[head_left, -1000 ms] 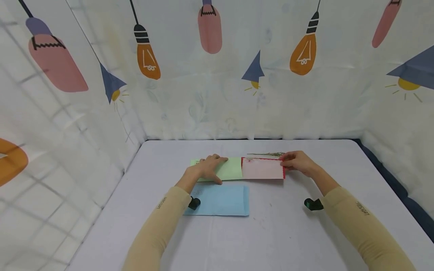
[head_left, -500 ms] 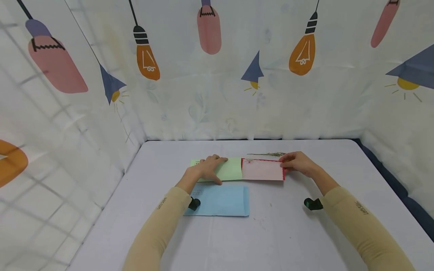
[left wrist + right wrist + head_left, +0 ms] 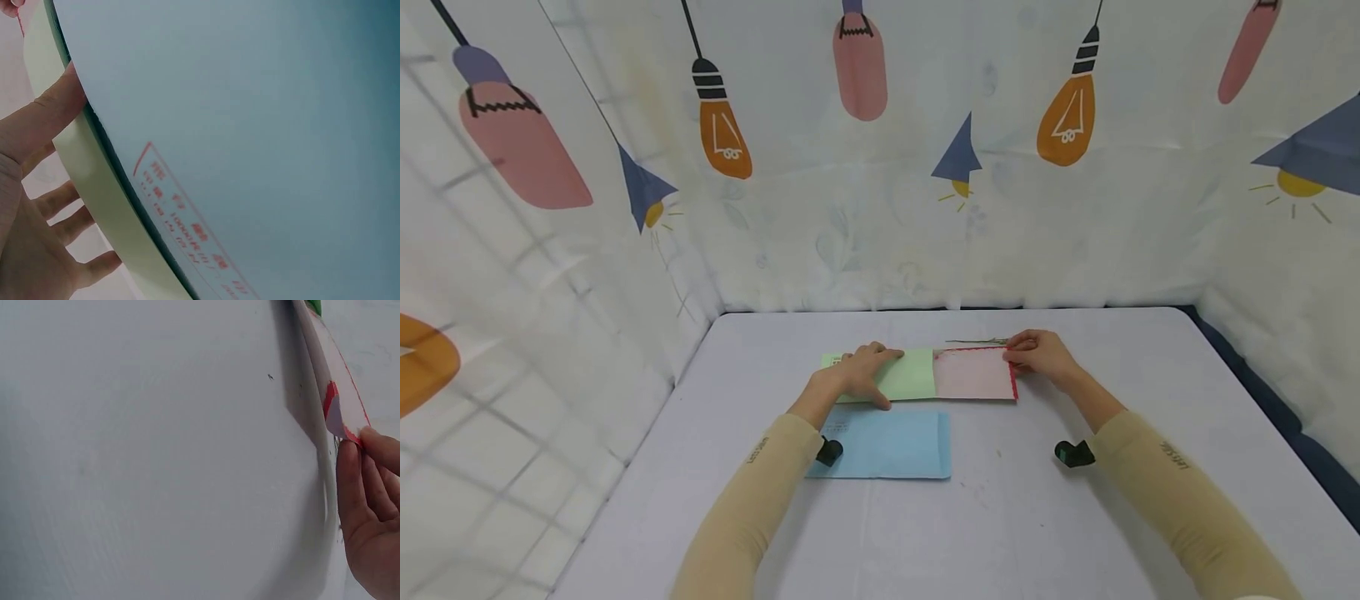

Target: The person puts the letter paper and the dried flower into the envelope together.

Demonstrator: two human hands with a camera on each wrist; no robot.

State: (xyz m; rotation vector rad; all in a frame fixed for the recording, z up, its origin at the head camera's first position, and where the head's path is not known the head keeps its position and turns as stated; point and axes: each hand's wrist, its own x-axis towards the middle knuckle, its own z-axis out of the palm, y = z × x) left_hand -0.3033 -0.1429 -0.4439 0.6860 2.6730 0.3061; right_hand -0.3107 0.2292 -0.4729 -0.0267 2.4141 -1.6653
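A light green envelope point(image 3: 917, 372) lies flat on the table in the head view. My left hand point(image 3: 865, 371) rests on it with fingers spread and thumb stretched out. From the envelope's right end sticks out a pale pink card point(image 3: 973, 375) with red edges; its left part is hidden. My right hand point(image 3: 1041, 357) pinches the card's upper right corner between thumb and fingers. In the right wrist view, that corner of the card point(image 3: 342, 387) is bent up off the table. A blue envelope point(image 3: 887, 446) lies just in front of the green one, partly under the left wrist.
A thin dried sprig point(image 3: 976, 341) lies behind the card, its right end hidden by my right hand. Small specks dot the white table point(image 3: 1000, 533). A printed curtain point(image 3: 880, 233) hangs along the back and sides.
My right hand has moved left with the card's corner, and less of the card shows beyond the green envelope. My left hand has stayed in place.
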